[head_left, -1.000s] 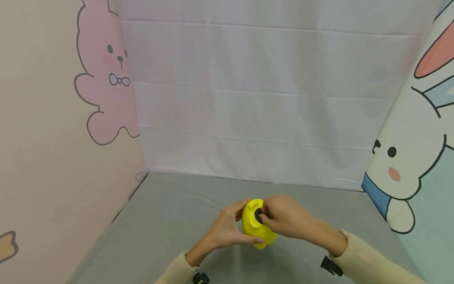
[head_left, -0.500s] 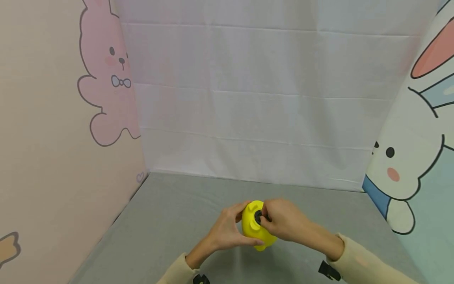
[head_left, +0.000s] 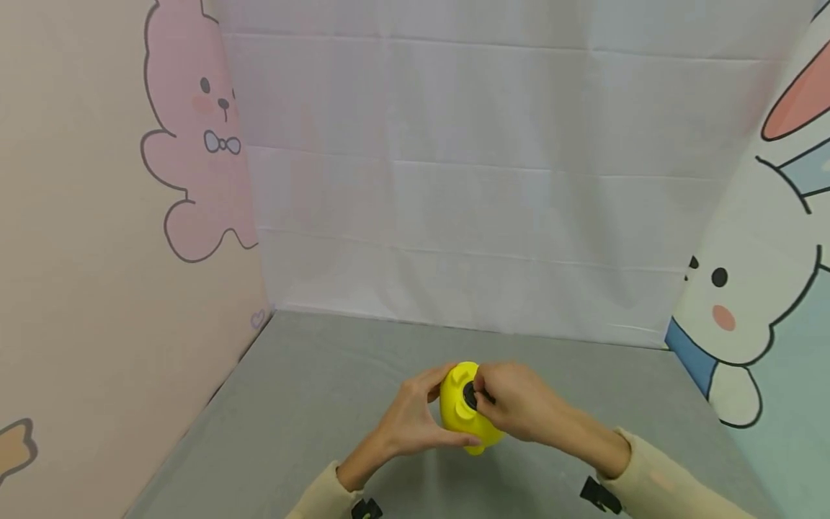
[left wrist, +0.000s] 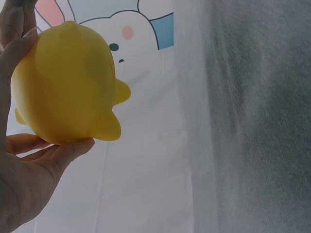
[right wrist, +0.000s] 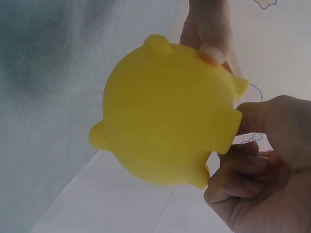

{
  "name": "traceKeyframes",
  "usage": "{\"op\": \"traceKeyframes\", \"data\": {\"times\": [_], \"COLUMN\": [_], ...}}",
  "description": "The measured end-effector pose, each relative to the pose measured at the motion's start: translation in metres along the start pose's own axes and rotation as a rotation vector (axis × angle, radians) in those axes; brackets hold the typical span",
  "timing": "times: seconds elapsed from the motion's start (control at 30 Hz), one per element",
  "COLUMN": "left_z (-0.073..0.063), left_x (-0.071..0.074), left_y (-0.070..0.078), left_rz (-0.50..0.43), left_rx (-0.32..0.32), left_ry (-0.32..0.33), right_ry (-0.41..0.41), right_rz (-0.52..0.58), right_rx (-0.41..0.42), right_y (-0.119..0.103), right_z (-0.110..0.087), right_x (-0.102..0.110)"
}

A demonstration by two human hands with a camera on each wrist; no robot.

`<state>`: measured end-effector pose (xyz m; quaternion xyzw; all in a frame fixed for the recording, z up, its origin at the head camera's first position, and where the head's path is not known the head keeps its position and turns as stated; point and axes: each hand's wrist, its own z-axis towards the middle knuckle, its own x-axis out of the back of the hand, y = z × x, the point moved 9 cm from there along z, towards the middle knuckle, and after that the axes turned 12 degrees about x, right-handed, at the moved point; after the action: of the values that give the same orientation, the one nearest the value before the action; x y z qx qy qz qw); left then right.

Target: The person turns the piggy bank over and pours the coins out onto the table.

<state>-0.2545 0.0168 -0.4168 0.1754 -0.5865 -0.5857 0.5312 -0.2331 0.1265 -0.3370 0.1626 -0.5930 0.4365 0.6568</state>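
Head view: at the frame's lower centre, the left hand (head_left: 411, 418) is clamping its fingers round the toy (head_left: 477, 425) while the right hand (head_left: 519, 402) is pinching its plug (head_left: 469, 396); probably light, stiff and slippery, the toy is calling for a wide side grip

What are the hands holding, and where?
The left hand holds a yellow toy by opposite sides of its round body. The right hand is at its black part; its exact grip is hidden.
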Motion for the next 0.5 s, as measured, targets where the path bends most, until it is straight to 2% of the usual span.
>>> {"op": "traceKeyframes", "data": {"times": [0.13, 0.3, 0.5], "left_z": [-0.0007, 0.0011, 0.0004], "left_x": [-0.0006, -0.0012, 0.003], "left_y": [0.0002, -0.0006, -0.0006], "left_rz": [-0.018, -0.049, -0.031], "left_rx": [-0.017, -0.017, 0.011], "left_ry": [-0.022, -0.039, -0.016], "right_ry": [-0.011, -0.028, -0.028], "right_rz": [-0.006, -0.002, -0.078], "right_rx": [0.057, 0.023, 0.037], "right_y": [-0.0002, 0.0064, 0.004], "right_z": [0.0009, 0.0014, 0.0006], "right_x": [-0.0014, -0.0018, 0.0004]}}
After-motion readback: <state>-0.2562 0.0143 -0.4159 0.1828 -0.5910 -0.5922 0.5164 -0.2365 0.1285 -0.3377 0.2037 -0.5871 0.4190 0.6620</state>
